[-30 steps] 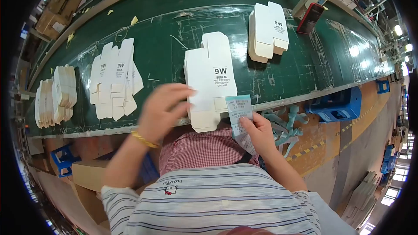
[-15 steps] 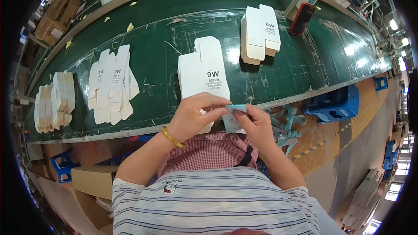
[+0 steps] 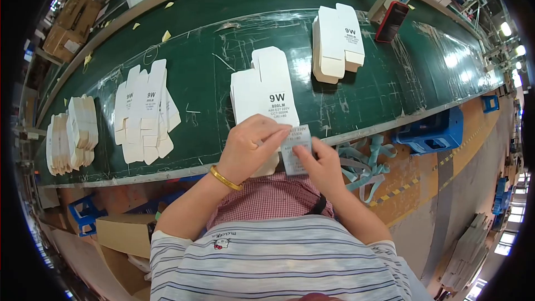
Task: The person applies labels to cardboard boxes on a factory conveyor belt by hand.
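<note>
A strip of printed labels [image 3: 297,163] hangs between my hands, its grey printed face toward me. My left hand [image 3: 252,144] is closed in a pinch, thumb and forefinger at the strip's top left corner; whether a single label is between them I cannot make out. My right hand [image 3: 322,166] grips the strip from the right, thumb on its face and fingers partly hidden behind. Just beyond my hands lies a stack of flat white cartons [image 3: 262,86] marked 9W, its near end covered by my left hand and the strip.
More flattened cartons [image 3: 146,111] lie to the left, with carton bundles [image 3: 82,128] at far left. Another carton stack [image 3: 334,42] sits at the back right beside a red-edged phone [image 3: 392,21]. Bluish ribbon [image 3: 370,161] dangles below the table edge near a blue stool [image 3: 429,134].
The strip has turned from nearly edge-on to face me, showing its print. My right hand has shifted slightly down and left, its thumb now on the strip's face.
</note>
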Motion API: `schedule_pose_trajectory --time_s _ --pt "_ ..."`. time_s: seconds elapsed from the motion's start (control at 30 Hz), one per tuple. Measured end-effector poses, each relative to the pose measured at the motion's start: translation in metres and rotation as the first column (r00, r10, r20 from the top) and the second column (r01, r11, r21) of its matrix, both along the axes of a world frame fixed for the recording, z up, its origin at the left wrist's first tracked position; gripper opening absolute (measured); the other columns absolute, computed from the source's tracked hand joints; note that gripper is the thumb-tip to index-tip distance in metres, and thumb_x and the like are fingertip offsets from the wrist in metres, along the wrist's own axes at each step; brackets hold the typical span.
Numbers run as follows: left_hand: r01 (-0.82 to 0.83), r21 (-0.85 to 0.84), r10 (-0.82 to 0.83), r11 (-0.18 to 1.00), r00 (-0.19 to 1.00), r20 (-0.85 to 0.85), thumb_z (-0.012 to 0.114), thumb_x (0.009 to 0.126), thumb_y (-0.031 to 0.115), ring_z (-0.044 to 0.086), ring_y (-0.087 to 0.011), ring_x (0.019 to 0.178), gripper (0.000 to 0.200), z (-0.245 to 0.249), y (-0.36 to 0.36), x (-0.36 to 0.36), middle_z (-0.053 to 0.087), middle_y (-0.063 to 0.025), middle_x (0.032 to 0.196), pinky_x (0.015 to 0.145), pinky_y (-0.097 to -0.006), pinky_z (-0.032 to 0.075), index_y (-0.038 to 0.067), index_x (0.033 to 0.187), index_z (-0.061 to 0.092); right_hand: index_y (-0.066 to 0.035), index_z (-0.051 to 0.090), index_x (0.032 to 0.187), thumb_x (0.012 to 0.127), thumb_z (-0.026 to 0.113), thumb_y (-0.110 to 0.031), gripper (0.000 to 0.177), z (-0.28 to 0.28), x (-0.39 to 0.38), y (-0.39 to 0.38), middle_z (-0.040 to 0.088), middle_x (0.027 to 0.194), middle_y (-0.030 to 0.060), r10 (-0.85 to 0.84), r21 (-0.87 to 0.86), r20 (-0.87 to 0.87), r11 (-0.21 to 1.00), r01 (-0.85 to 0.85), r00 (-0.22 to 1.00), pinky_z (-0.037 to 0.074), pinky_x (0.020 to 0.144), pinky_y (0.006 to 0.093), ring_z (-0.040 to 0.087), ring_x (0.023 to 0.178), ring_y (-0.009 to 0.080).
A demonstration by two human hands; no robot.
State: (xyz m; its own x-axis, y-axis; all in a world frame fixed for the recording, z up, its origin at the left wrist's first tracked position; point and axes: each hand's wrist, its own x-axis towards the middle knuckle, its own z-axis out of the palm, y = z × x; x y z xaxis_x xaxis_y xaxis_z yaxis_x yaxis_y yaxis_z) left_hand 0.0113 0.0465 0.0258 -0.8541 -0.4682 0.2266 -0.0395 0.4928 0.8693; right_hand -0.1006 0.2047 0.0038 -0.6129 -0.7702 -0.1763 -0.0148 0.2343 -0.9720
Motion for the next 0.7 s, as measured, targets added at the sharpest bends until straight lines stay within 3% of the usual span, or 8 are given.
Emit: schedule_pose_trajectory --time_s 0.07,0.2,0.33,0.37,0.57,0.7 --pt "-0.002 -0.045 0.002 0.999 1.000 0.021 0.064 0.088 0.009 0.063 -0.0180 0.079 0.021 -0.003 -0.006 0.000 0.067 -0.0097 0.091 0.070 -0.0271 0.050 0.002 0.107 0.071 0.001 0.066 0.104 0.096 0.061 -0.018 0.022 -0.013 0.001 0.005 0.065 0.085 -0.0008 0.059 0.018 -0.004 0.998 -0.059 0.998 0.047 0.064 0.0223 0.055 0.072 0.0043" --pt "-0.126 -0.022 0.127 0.992 0.990 0.058 0.061 0.090 0.010 0.062 -0.0189 0.081 0.024 -0.003 -0.018 0.009 0.066 -0.0103 0.095 0.070 -0.0280 0.050 0.002 0.112 0.069 0.003 0.066 0.103 0.097 0.059 -0.022 0.026 -0.004 0.005 -0.012 0.065 0.083 0.0022 -0.067 0.043 0.330 0.998 0.056 0.942 0.047 0.063 0.0232 0.056 0.071 0.0053" --pt "-0.040 -0.385 0.020 0.922 0.998 -0.058 0.066 0.083 0.004 0.060 -0.0238 0.080 0.029 -0.027 -0.036 0.019 0.064 -0.0108 0.094 0.070 -0.0311 0.050 0.004 0.112 0.068 0.005 0.064 0.103 0.097 0.059 -0.019 0.025 -0.003 -0.005 -0.028 0.067 0.088 0.0053 -0.106 0.067 0.561 0.994 0.082 0.821 0.050 0.062 0.0234 0.061 0.072 0.0076" --pt "-0.017 -0.404 -0.007 0.914 0.998 -0.058 0.066 0.081 0.002 0.060 -0.0241 0.081 0.031 -0.029 -0.037 0.019 0.063 -0.0102 0.093 0.071 -0.0318 0.050 0.004 0.112 0.068 0.005 0.064 0.103 0.097 0.059 -0.018 0.025 -0.003 -0.007 -0.031 0.068 0.089 0.0066 -0.100 0.071 0.598 0.995 0.072 0.795 0.052 0.062 0.0238 0.063 0.072 0.0088" --pt "0.066 -0.477 -0.109 0.876 0.992 -0.062 0.068 0.072 -0.002 0.058 -0.0241 0.082 0.042 -0.038 -0.037 0.017 0.059 -0.0073 0.090 0.075 -0.0347 0.048 0.004 0.114 0.067 0.005 0.063 0.103 0.097 0.058 -0.018 0.025 -0.009 -0.011 -0.044 0.069 0.090 0.0083 -0.159 0.123 0.671 0.987 0.103 0.724 0.053 0.061 0.0262 0.065 0.071 0.0111" --pt "0.073 -0.477 -0.110 0.876 0.993 -0.050 0.064 0.072 -0.002 0.057 -0.0256 0.081 0.043 -0.035 -0.034 0.013 0.058 -0.0079 0.088 0.076 -0.0370 0.049 0.003 0.115 0.065 0.005 0.064 0.101 0.096 0.059 -0.018 0.024 -0.005 -0.011 -0.044 0.069 0.089 0.0077 -0.192 0.163 0.673 0.981 0.109 0.715 0.052 0.062 0.0260 0.065 0.073 0.0110"
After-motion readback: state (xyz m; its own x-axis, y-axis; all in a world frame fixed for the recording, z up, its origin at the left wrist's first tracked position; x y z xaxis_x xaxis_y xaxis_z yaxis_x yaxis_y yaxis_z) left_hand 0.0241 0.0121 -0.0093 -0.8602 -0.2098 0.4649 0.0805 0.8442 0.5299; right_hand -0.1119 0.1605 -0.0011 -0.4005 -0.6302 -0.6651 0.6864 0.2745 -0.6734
